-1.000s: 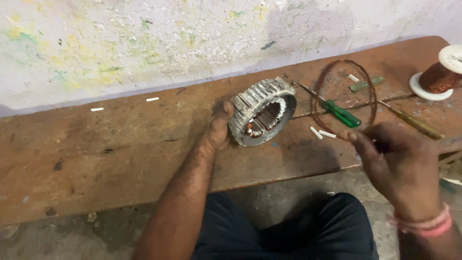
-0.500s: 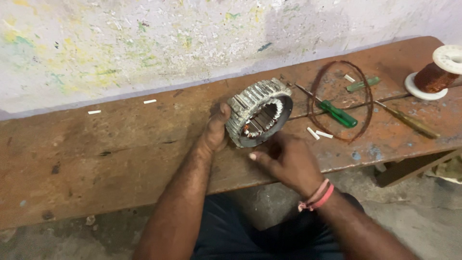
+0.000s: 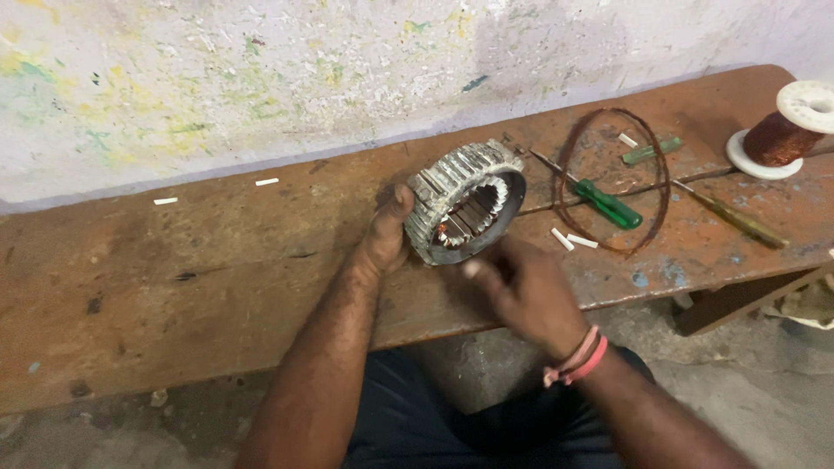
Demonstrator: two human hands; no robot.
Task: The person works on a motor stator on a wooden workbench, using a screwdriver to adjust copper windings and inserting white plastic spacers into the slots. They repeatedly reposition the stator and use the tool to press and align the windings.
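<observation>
A round metal motor stator [image 3: 465, 201] with slotted sides stands tilted on its edge on a worn wooden bench [image 3: 200, 269], its bore facing me. My left hand [image 3: 385, 233] grips its left rim, thumb on top. Just below the stator's lower rim is my right hand [image 3: 519, 291], blurred, with its fingers curled close to the metal. Whether it holds anything small I cannot tell. A red and pink band sits on that wrist.
To the right lie a loop of copper wire [image 3: 612, 178], a green-handled screwdriver [image 3: 599, 200], a yellow-handled screwdriver [image 3: 734, 219], small white sleeves [image 3: 573, 239] and a spool of copper wire [image 3: 782, 130]. A paint-flecked wall [image 3: 261, 78] stands behind the bench.
My right hand left the wire loop on the right and came left to the stator's lower rim. The left hand kept its hold on the stator.
</observation>
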